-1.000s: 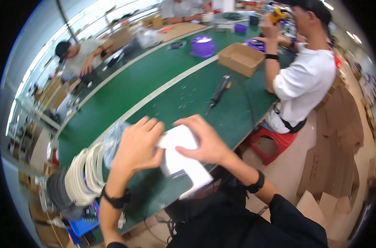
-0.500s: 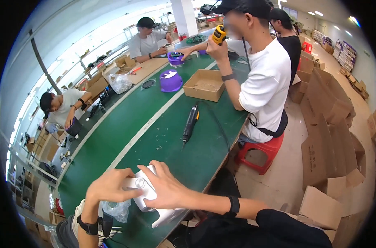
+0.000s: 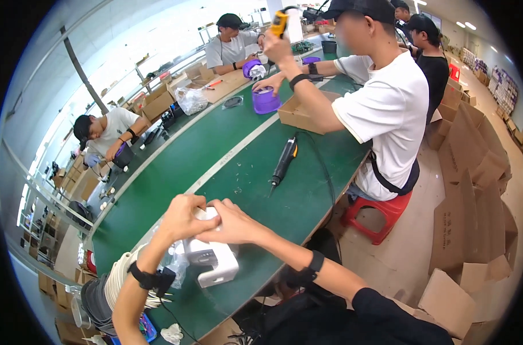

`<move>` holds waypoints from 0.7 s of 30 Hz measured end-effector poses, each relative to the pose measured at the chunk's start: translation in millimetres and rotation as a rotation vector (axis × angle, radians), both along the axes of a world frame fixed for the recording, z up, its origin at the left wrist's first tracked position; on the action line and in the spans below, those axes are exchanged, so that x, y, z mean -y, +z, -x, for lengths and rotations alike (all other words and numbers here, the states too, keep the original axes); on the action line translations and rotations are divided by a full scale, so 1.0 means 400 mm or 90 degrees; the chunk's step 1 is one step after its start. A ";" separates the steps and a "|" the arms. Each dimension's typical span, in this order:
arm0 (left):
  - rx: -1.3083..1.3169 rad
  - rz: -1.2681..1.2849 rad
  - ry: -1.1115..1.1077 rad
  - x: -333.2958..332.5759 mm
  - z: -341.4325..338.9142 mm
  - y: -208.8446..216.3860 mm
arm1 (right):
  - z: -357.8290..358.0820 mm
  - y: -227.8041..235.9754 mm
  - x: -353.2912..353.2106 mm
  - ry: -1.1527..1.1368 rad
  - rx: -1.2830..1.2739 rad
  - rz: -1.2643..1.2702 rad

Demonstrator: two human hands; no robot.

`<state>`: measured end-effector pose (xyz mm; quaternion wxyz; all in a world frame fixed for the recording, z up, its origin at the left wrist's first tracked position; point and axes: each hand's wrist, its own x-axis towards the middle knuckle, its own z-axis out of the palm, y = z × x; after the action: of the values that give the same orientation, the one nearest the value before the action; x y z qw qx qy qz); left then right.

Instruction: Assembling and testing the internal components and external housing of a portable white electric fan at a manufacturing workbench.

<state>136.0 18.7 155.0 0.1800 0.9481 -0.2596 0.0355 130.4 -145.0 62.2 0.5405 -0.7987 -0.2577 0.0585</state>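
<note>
"Holding what, and how?"

"Both grips curl round the upper end of a white housing (image 3: 221, 261): the left grip (image 3: 181, 218) and the right grip (image 3: 230, 221) pinch it from either side, fingers almost meeting. Its bracket-like lower end points back toward the person, over the near part of the green table (image 3: 261, 204); I can't tell whether it touches."

"What crowds it?"

"A clear plastic bag (image 3: 178, 267) just to its left. Farther left, a coil of cream cable (image 3: 122, 273) with a dark coil (image 3: 97, 302) beside it. Lower down, a blue tray (image 3: 150, 329), partly hidden by the left forearm, and a crumpled white scrap (image 3: 171, 334)."

"And ahead?"

"A black power screwdriver (image 3: 284, 164) lies to the right, tip toward the grips, its cable (image 3: 324, 167) looping near the right side. Past it sits a cardboard box (image 3: 299, 115), then a purple pot (image 3: 266, 100), where a co-worker in white (image 3: 396, 100) reaches."

"Edges, and room to move?"

"The near edge (image 3: 241, 305) slants below the right forearm; a red stool (image 3: 379, 218) stands beyond it. Open green surface runs from the grips toward the screwdriver, dotted with pale bits (image 3: 238, 179), and continues across a pale strip (image 3: 232, 152)."
</note>
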 end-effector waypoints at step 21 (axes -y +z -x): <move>0.506 -0.053 -0.063 -0.085 0.329 -0.151 | 0.179 0.088 0.034 0.009 0.531 0.228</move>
<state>4.5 52.8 94.6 0.0283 0.8533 -0.3559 0.3801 58.7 -158.7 97.4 0.2435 -0.8330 -0.4449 -0.2211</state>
